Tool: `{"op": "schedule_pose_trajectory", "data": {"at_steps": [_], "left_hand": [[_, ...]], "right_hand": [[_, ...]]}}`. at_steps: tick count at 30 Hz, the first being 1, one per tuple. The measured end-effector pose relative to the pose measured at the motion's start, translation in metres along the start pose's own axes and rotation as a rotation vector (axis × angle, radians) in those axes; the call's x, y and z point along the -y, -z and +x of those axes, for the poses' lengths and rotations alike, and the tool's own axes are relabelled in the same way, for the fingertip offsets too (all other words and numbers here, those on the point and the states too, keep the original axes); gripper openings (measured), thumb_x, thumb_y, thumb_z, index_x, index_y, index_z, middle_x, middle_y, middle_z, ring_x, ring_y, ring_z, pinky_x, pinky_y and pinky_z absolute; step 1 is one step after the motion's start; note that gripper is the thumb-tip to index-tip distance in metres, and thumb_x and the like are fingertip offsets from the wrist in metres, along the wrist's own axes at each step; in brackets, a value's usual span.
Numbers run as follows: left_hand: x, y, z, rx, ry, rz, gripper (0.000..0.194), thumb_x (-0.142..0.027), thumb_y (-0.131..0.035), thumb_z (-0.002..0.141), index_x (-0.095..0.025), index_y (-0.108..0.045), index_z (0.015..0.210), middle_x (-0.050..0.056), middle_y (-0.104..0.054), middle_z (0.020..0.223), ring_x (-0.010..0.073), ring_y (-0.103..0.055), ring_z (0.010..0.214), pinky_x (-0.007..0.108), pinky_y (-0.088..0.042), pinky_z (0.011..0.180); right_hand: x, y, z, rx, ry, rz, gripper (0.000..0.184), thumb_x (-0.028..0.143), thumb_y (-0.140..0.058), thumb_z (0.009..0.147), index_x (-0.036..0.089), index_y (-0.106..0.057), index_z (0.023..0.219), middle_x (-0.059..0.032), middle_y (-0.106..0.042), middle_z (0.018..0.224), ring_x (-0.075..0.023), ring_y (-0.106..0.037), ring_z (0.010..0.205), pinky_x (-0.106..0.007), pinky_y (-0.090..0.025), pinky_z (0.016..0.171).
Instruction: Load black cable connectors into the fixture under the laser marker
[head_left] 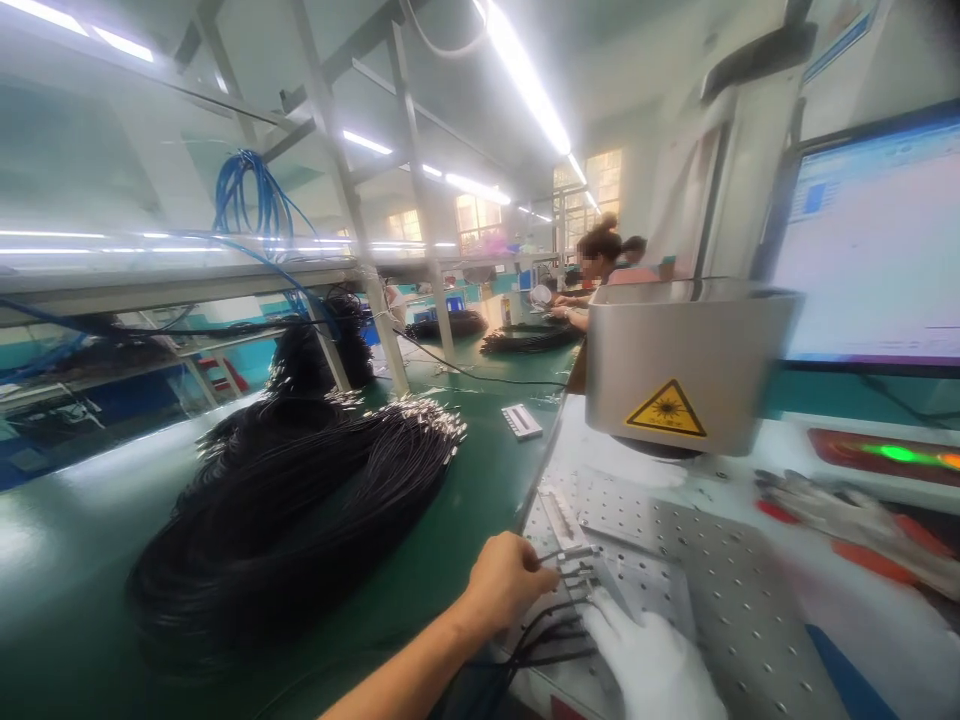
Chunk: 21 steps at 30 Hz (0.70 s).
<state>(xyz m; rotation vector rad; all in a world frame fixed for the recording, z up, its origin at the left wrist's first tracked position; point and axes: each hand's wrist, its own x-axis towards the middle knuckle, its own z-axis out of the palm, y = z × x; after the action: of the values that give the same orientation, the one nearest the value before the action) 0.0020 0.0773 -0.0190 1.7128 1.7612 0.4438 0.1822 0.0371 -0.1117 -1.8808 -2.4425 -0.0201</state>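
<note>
My bare left hand (501, 583) is closed, thumb and fingers pinched on a thin black cable at a small metal fixture (576, 567). Small silvery cable ends lie side by side on that fixture. My right hand (646, 655), in a white glove, is just right of it, fingertips at the cable ends. Several black cables (536, 635) run from below my left wrist into the right hand's grasp; its palm side is hidden. The fixture is on a perforated metal plate (720, 590), below a grey machine head (686, 370) with a yellow laser warning sign.
Large coils of black cable (300, 520) with silvery ends cover much of the green table (495, 470) at left. A white slotted block (522, 421) lies there. Red-and-grey gloves (862, 525) and a monitor (877, 240) are at right. A co-worker (600, 265) sits beyond the machine.
</note>
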Motion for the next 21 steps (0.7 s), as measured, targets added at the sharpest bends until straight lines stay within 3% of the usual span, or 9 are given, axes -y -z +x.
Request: {"op": "schedule_pose_trajectory", "data": {"at_steps": [3,6,10,13,18,21], "left_hand": [[-0.002,-0.001,-0.002,0.010,-0.008,0.054,0.026,-0.030,-0.062,0.066,-0.019,-0.045,0.049,-0.007,-0.034,0.048,0.0093,-0.033,0.052,0.027,-0.023,0.051],[-0.004,-0.004,-0.001,-0.007,0.003,0.106,0.023,-0.030,-0.062,0.065,-0.020,-0.047,0.050,-0.006,-0.039,0.049,0.0102,-0.037,0.053,0.026,-0.026,0.053],[-0.006,-0.008,0.001,-0.017,0.011,0.162,0.015,-0.029,-0.060,0.063,-0.021,-0.052,0.053,-0.004,-0.045,0.053,0.0113,-0.040,0.053,0.027,-0.028,0.054],[-0.007,-0.009,0.001,-0.006,0.005,0.187,0.014,-0.028,-0.060,0.062,-0.021,-0.052,0.053,-0.004,-0.047,0.054,0.0120,-0.041,0.054,0.027,-0.029,0.054],[-0.009,-0.012,-0.003,-0.025,0.001,0.240,0.009,-0.028,-0.061,0.066,-0.021,-0.060,0.061,0.000,-0.058,0.065,0.0146,-0.049,0.065,0.027,-0.029,0.058],[-0.009,-0.012,-0.005,-0.024,0.005,0.261,0.008,-0.028,-0.060,0.067,-0.021,-0.063,0.065,0.002,-0.064,0.071,0.0167,-0.054,0.071,0.028,-0.029,0.060]], "right_hand": [[-0.001,0.000,-0.001,0.033,0.002,-0.063,0.067,0.002,-0.045,0.082,0.042,-0.055,0.135,-0.0002,-0.058,0.135,-0.0202,-0.065,0.083,-0.030,-0.054,0.072],[0.000,-0.001,-0.003,-0.022,0.016,-0.082,0.064,0.004,-0.042,0.083,0.040,-0.058,0.133,-0.0016,-0.062,0.130,-0.0205,-0.064,0.082,-0.030,-0.053,0.071],[0.005,0.005,-0.006,-0.034,-0.005,-0.074,0.054,0.012,-0.042,0.088,0.037,-0.061,0.131,-0.0067,-0.069,0.113,-0.0223,-0.065,0.077,-0.032,-0.053,0.068],[0.008,0.012,-0.008,-0.033,-0.039,-0.123,0.057,0.009,-0.042,0.087,0.038,-0.058,0.134,-0.0093,-0.071,0.099,-0.0235,-0.066,0.073,-0.034,-0.055,0.069],[0.006,0.018,-0.007,0.048,0.050,-0.142,0.077,-0.005,-0.034,0.078,0.044,-0.057,0.132,-0.0006,-0.059,0.133,-0.0211,-0.067,0.081,-0.032,-0.058,0.071],[0.005,0.017,-0.004,0.015,0.043,-0.181,0.078,-0.006,-0.037,0.075,0.042,-0.057,0.133,-0.0043,-0.065,0.125,-0.0211,-0.067,0.074,-0.033,-0.058,0.069]]}}
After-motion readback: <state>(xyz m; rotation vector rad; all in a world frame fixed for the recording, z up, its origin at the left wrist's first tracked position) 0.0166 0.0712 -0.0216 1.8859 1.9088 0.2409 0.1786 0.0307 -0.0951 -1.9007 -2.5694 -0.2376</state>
